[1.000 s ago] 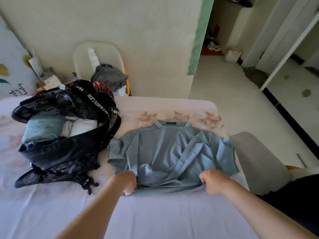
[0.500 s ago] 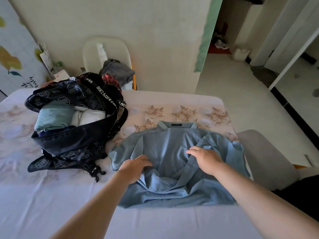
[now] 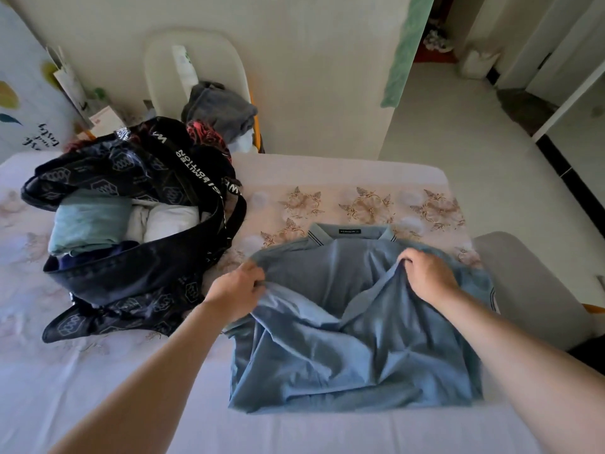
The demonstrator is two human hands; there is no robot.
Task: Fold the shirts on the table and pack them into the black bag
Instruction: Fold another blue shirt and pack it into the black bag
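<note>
Head — shirt [image 3: 343, 355], seemingly pinched, between hands [image 3: 235, 290] [image 3: 425, 276]

One shirt [image 3: 343, 348] on one table [image 3: 294, 430]. One label [image 3: 349, 230] in its collar. One black bag [image 3: 131, 283], with four folded pieces showing inside: one teal fold [image 3: 88, 221], two white folds [image 3: 170, 221], one dark blue fold [image 3: 98, 253]. Two hands: left hand [image 3: 237, 290], right hand [image 3: 425, 276]. Two chairs: one white chair [image 3: 157, 67] behind the table, one grey chair [image 3: 523, 283] at the right. On the white chair, one grey garment [image 3: 219, 109] and one tube [image 3: 185, 68]. One red patterned cloth [image 3: 203, 136] behind the bag.
</note>
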